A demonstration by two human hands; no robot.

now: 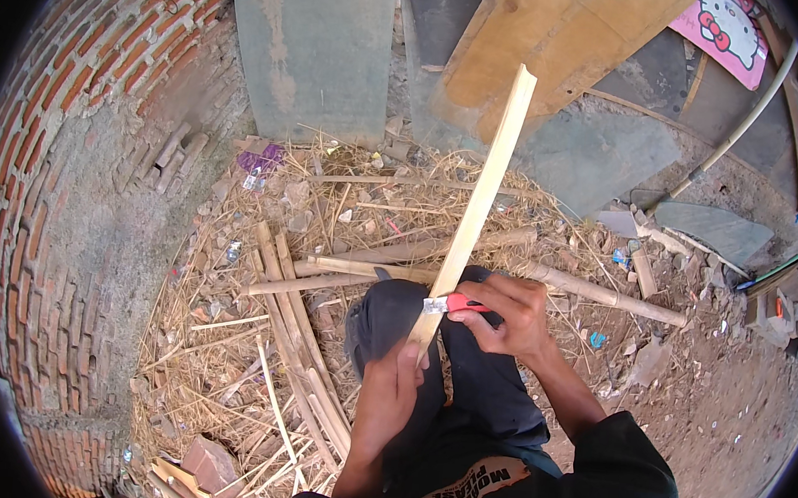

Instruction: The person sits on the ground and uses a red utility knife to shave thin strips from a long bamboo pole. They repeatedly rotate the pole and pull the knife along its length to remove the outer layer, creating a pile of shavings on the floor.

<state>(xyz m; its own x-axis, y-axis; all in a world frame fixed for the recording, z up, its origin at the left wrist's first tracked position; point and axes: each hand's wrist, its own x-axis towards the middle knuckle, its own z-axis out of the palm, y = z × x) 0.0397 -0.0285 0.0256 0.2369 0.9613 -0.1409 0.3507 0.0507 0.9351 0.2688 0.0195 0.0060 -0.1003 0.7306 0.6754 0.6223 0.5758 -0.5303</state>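
Observation:
A long pale bamboo strip (482, 199) slants up and away from my lap, its far end raised over the debris. My left hand (394, 387) is closed round its near end, close to my left knee. In my right hand (505, 317) is a red-handled utility knife (460, 302), gripped between thumb and fingers. The knife's metal front end (435, 305) lies across the strip just beyond my left hand. How far the blade reaches into the bamboo cannot be made out.
Bamboo poles (609, 294) and split lengths (292, 325) lie around my legs among straw and shavings. A brick wall (65, 133) rises at the left. Grey boards (315, 58), a brown panel (562, 38) and a pink cartoon panel (724, 36) lean at the back. A broken brick (212, 467) sits lower left.

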